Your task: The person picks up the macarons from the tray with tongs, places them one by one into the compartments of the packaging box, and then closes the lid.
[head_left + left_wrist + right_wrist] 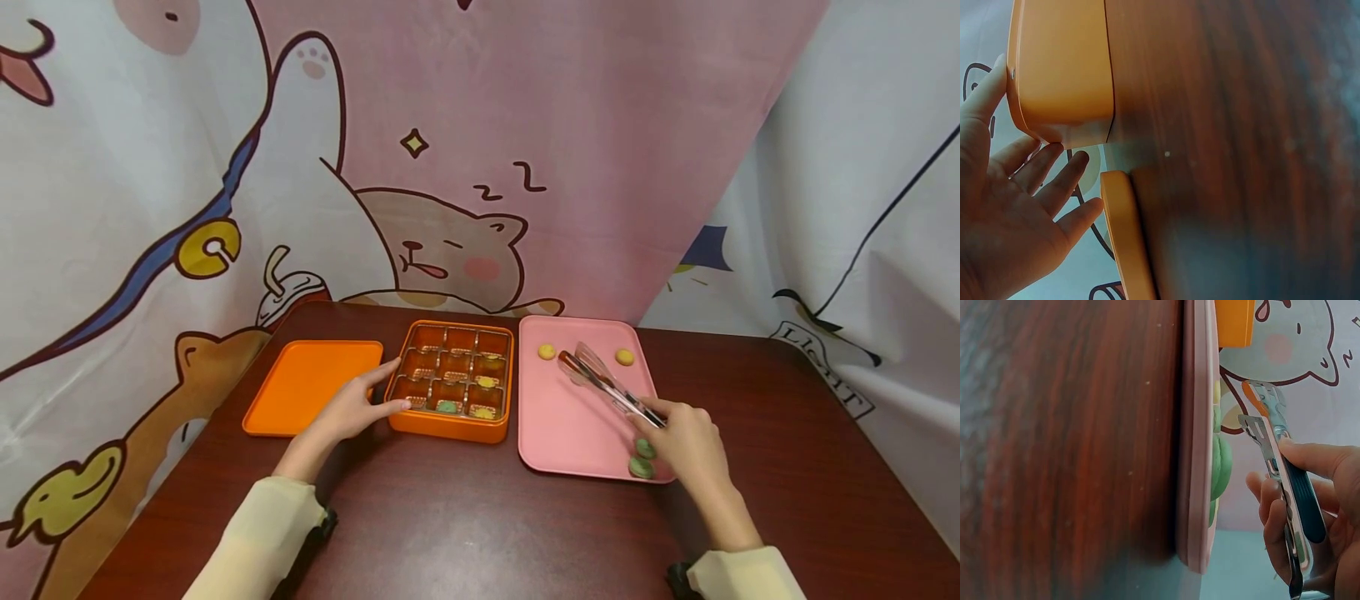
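My right hand (686,446) grips a pair of metal tongs (1298,481) over the pink tray (570,433). The tongs' tips stand apart, with nothing seen between them. On the tray lie two yellow macarons, one at the back left (547,352) and one at the back right (624,357), and green macarons (641,467) near the front right corner. With fairly straight fingers, my left hand (352,408) touches the left side and front left corner of the orange box (450,427). Its divided clear insert holds yellow macarons (484,412) in the right column and a green one (447,407) in the front middle compartment.
A flat orange lid (318,383) lies left of the box, under and beyond the left hand. Everything stands on a dark red-brown wooden table (480,525). A cartoon-printed curtain (585,167) hangs right behind the table's back edge.
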